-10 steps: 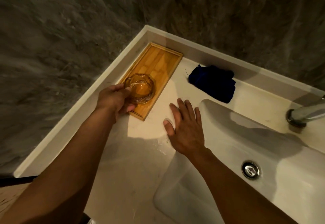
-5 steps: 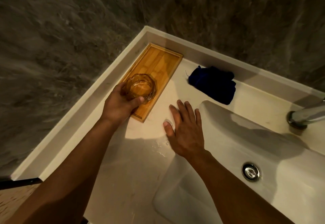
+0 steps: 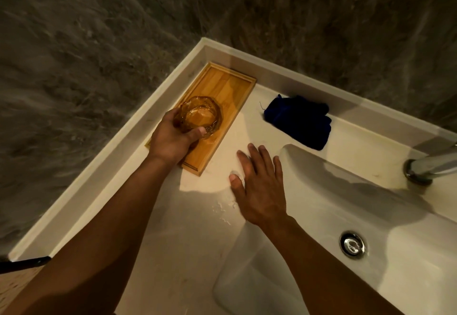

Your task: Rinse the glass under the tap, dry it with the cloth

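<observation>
A clear faceted glass [image 3: 201,114] is over the near half of a wooden tray [image 3: 226,87] in the counter's far left corner. My left hand [image 3: 173,141] is wrapped around the glass from its near side, thumb across its front. Whether the glass still touches the tray I cannot tell. My right hand [image 3: 259,186] lies flat, fingers spread, on the white counter between the tray and the basin. A crumpled dark blue cloth [image 3: 300,120] sits on the counter behind the basin. The metal tap [image 3: 430,166] enters from the right edge.
The white basin [image 3: 321,215] fills the lower right, with a chrome drain [image 3: 352,243] in it. Water drops [image 3: 222,212] lie on the counter by my right wrist. Dark stone walls close in the counter at the back and left.
My left hand has closed further around the glass and its thumb has come across the front. The glass has shifted slightly. My right hand has stayed flat on the counter.
</observation>
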